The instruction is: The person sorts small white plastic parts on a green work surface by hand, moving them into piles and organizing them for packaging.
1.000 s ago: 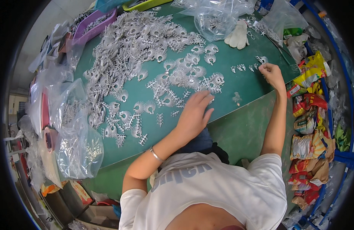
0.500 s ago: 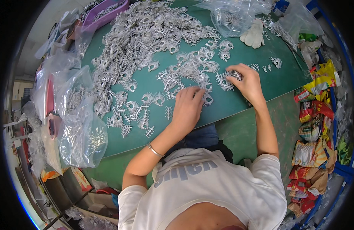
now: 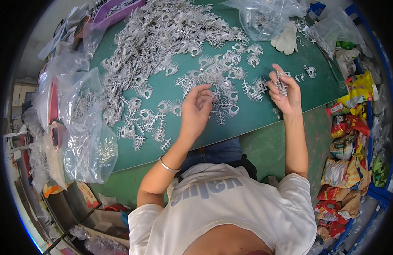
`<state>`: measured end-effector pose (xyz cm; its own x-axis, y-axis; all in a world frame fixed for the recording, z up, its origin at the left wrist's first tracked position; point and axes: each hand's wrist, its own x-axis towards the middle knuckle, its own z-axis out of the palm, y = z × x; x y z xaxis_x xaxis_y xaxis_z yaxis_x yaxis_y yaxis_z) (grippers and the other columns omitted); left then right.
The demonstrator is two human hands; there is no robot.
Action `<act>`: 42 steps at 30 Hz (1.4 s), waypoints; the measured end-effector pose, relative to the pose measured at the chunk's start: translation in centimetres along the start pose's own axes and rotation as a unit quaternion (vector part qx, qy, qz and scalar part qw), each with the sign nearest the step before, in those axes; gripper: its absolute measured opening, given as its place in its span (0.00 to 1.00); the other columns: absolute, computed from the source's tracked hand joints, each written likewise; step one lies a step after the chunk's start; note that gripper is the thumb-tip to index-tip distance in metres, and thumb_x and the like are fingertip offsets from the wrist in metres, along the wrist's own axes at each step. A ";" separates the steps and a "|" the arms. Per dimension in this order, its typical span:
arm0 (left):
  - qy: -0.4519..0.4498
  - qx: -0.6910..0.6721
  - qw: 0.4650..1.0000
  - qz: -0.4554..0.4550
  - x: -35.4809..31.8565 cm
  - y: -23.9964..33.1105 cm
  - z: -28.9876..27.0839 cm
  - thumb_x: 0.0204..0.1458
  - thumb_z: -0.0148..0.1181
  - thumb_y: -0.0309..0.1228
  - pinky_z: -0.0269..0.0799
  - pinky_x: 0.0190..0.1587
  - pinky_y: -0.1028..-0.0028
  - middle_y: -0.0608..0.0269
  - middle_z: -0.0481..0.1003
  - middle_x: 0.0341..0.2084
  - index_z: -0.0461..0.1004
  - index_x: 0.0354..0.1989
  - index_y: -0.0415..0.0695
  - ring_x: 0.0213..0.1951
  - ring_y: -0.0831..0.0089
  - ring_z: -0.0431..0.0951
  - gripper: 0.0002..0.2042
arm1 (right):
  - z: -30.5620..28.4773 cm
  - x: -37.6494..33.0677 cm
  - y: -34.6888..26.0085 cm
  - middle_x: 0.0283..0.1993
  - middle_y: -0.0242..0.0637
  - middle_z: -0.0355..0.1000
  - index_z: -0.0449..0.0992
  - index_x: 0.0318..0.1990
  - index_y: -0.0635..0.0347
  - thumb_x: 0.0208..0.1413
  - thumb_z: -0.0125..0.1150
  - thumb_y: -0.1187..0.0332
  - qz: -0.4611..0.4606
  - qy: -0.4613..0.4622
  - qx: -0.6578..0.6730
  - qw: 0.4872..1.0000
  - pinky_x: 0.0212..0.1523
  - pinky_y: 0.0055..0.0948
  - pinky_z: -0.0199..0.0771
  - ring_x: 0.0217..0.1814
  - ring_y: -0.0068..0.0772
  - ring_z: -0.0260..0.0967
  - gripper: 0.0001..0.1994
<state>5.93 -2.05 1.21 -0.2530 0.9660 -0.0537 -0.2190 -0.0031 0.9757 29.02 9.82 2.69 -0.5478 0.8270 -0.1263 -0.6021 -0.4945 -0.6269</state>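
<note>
My right hand (image 3: 291,98) is lifted over the right part of the green table, its thumb and fingers closed on a grey, branched metal casting (image 3: 280,86). My left hand (image 3: 195,114) is near the table's middle with its fingers curled in; what they hold, if anything, I cannot make out. Right of its fingertips lie more fishbone-shaped castings (image 3: 222,111) and a fan-shaped casting (image 3: 232,111). Between my hands lies another fan-shaped casting (image 3: 259,84), touching a spiky branched piece (image 3: 251,92).
A large heap of grey castings (image 3: 162,36) covers the table's far left. Clear plastic bags (image 3: 92,148) hang at the left edge; a purple basin (image 3: 115,12) stands behind them. White gloves (image 3: 285,39) lie at the back right. Colourful packets (image 3: 337,172) line the right side.
My right hand has risen and turned palm up, lifting a branched casting off the table. My left hand has shifted slightly left and curled its fingers, uncovering castings beside it.
</note>
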 end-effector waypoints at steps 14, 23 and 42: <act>-0.054 0.418 0.895 0.145 -0.7 0.5 0.1 0.42 0.61 0.21 0.64 0.25 0.75 0.59 0.66 0.31 0.72 0.40 0.43 0.23 0.71 0.67 0.14 | 2.7 1.4 2.3 0.28 0.36 0.71 0.70 0.26 0.61 0.45 0.62 0.69 -0.136 0.056 -0.663 0.734 0.23 0.30 0.67 0.24 0.31 0.69 0.07; -0.104 0.391 0.905 0.135 0.3 -0.2 0.8 0.46 0.57 0.26 0.66 0.34 0.71 0.61 0.68 0.31 0.70 0.40 0.39 0.32 0.66 0.69 0.12 | 3.2 -2.0 0.0 0.31 0.33 0.69 0.74 0.37 0.61 0.46 0.58 0.78 -0.020 0.129 -0.504 0.854 0.19 0.22 0.63 0.23 0.28 0.67 0.09; -0.166 -0.367 0.860 -0.314 -1.2 0.6 -1.8 0.57 0.41 0.31 0.74 0.42 0.68 0.48 0.73 0.37 0.62 0.50 0.32 0.37 0.62 0.76 0.16 | 3.4 -2.6 1.8 0.30 0.38 0.69 0.67 0.44 0.62 0.51 0.54 0.73 -0.031 0.071 -0.217 0.973 0.15 0.14 0.55 0.19 0.23 0.61 0.12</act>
<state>4.36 -3.74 1.52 0.3891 0.8570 -0.3380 -0.7809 0.5015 0.3724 27.42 5.84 4.51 -0.4138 0.8954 -0.1641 -0.3119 -0.3088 -0.8985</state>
